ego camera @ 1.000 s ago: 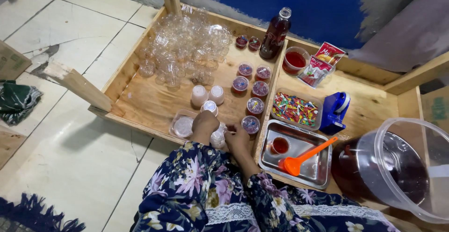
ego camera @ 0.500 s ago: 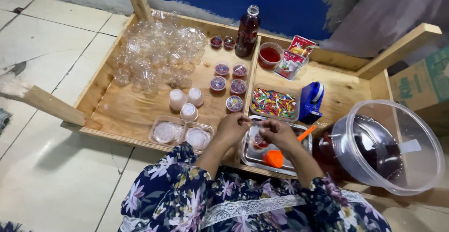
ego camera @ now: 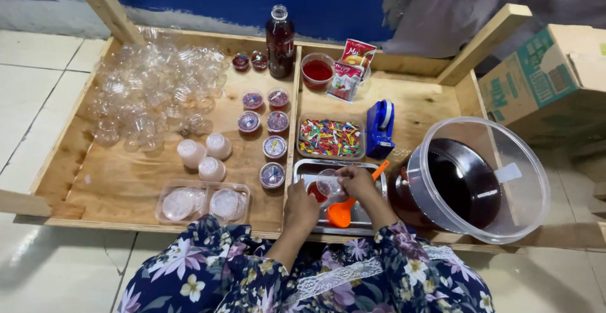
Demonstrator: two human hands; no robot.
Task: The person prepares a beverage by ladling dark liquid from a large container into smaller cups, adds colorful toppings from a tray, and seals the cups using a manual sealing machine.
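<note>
A small clear cup (ego camera: 328, 182) is held tilted over the metal tray (ego camera: 369, 215) at the near edge of the wooden worktop (ego camera: 126, 180), just above a little cup of red liquid (ego camera: 315, 192) that stands in the tray. The right hand (ego camera: 356, 180) is closed on the clear cup, its fingers (ego camera: 344, 173) clamped around the rim; the left hand (ego camera: 302, 207) is rested at the tray's left edge beside the red cup, and whether its fingers are apart or together cannot be told, since only the back of the hand is shown. An orange spoon (ego camera: 344, 210) is left lying in the tray just beside the right hand, its handle pointed toward the large clear pot of dark red liquid (ego camera: 470, 183), whose lid is propped against the rim. The step in hand is judged to be the filling or closing of one small cup over the tray. For the next move a steady, level hold would be called for, so that nothing is spilled outside the tray. To the left, filled and covered cups (ego camera: 273, 175) are ranged in two short rows, with a heap of empty clear cups (ego camera: 151, 98) behind them. A tray of coloured sprinkles (ego camera: 329, 138), a blue tape dispenser (ego camera: 380, 126) and a dark bottle (ego camera: 279, 41) are set farther back.
</note>
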